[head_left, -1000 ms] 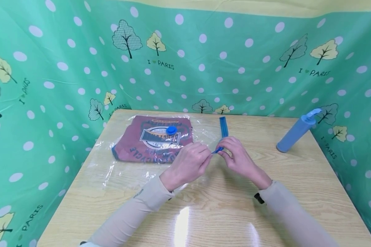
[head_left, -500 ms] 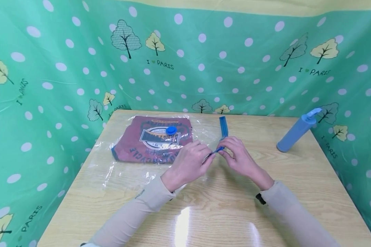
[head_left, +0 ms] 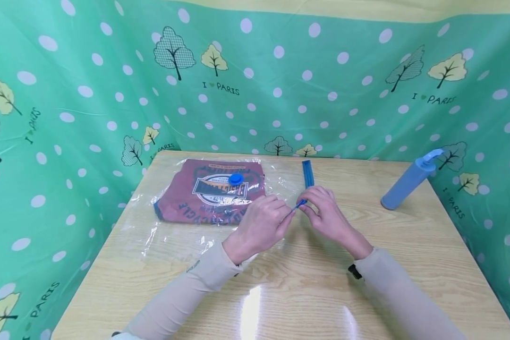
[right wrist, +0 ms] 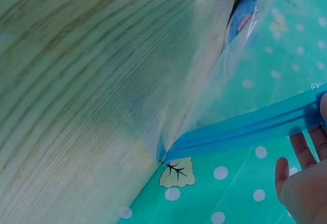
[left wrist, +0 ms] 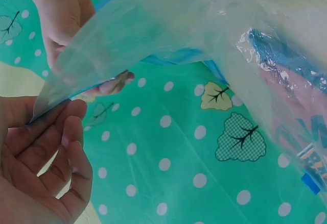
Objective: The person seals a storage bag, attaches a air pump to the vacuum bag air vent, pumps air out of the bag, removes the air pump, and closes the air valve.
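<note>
A clear plastic storage bag (head_left: 148,238) lies on the table with a folded maroon printed garment (head_left: 176,193) inside and a round blue valve (head_left: 235,179) on top. Along the bag's right side runs a blue zip strip (head_left: 308,174), its far end lying on the table. My left hand (head_left: 261,224) pinches the near corner of the bag at the strip's end, fingers curled in the left wrist view. Close beside it, my right hand (head_left: 329,217) pinches the strip between thumb and fingertips. Past the right hand (right wrist: 306,183), the right wrist view shows the strip stretching to its far corner.
A blue hand pump (head_left: 408,182) stands tilted in view at the table's right side. Behind and to the sides hangs a green dotted curtain (head_left: 255,118). The wooden table (head_left: 306,293) ends at the curtain on the far side.
My right hand has shifted very slightly along the blue strip, away from me. My left hand stays at the bag's corner; the bag and pump have not moved.
</note>
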The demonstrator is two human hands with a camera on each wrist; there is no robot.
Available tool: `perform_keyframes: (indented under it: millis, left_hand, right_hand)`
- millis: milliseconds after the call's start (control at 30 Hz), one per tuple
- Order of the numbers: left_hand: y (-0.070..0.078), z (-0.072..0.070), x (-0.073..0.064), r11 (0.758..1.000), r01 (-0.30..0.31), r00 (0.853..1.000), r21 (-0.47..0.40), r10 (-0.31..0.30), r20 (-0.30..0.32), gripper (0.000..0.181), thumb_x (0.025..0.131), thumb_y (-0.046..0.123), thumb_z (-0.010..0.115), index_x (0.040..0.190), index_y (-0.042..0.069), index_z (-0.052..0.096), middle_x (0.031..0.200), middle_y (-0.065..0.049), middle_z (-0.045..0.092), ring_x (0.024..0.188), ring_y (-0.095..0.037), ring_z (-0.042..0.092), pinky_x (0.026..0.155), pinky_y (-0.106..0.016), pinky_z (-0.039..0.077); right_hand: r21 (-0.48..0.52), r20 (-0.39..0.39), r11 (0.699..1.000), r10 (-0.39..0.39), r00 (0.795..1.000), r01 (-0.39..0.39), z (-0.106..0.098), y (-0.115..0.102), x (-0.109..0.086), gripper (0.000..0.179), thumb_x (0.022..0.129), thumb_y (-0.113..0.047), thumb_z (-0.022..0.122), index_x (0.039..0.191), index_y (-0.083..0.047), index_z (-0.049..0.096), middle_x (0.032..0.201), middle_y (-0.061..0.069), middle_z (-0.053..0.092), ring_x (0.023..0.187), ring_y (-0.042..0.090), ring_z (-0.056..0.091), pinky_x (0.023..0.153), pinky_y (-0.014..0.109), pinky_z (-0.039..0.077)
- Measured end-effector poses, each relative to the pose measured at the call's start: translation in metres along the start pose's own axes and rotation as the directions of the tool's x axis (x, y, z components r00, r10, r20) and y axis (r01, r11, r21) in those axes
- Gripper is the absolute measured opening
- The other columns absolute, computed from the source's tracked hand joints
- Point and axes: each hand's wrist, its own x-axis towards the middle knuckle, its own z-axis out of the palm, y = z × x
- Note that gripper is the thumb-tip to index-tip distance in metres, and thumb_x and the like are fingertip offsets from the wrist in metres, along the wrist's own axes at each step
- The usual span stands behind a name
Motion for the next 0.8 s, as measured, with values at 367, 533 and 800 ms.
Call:
perform_keyframes:
  millis: [367,533,800]
  left_hand:
    - [0.001,-0.004,-0.002,1.000,0.012,1.000,0.002,-0.012,0.009,0.013,0.095,0.012,0.076,0.083,0.011,0.077,0.072,0.003,0.067,0.063,-0.011,0.051,0.055,-0.023,0.037]
    - [0.003,-0.004,-0.002,0.999,0.034,0.999,-0.024,-0.034,0.014,0.012,0.097,0.012,0.075,0.085,0.010,0.078,0.077,0.002,0.070,0.067,-0.013,0.058,0.058,-0.024,0.045]
    - [0.003,-0.005,-0.001,0.992,0.111,0.993,-0.060,-0.108,0.041,0.015,0.099,0.018,0.076,0.087,0.009,0.077,0.082,-0.001,0.073,0.074,-0.016,0.065,0.066,-0.029,0.054]
  right_hand:
    - [-0.042,-0.017,0.997,0.058,0.998,-0.059,0.003,0.019,0.003,0.023,0.088,0.013,0.076,0.103,-0.004,0.072,0.108,0.010,0.072,0.115,0.036,0.058,0.108,0.062,0.035]
    - [-0.083,-0.011,0.994,0.072,0.997,-0.073,0.002,0.024,0.001,0.022,0.088,0.011,0.077,0.104,-0.004,0.072,0.112,0.011,0.072,0.119,0.037,0.058,0.112,0.063,0.034]
    - [-0.087,-0.002,0.995,0.050,0.999,-0.050,0.000,0.027,-0.001,0.019,0.091,0.007,0.076,0.106,-0.004,0.071,0.119,0.015,0.070,0.123,0.040,0.055,0.111,0.065,0.033]
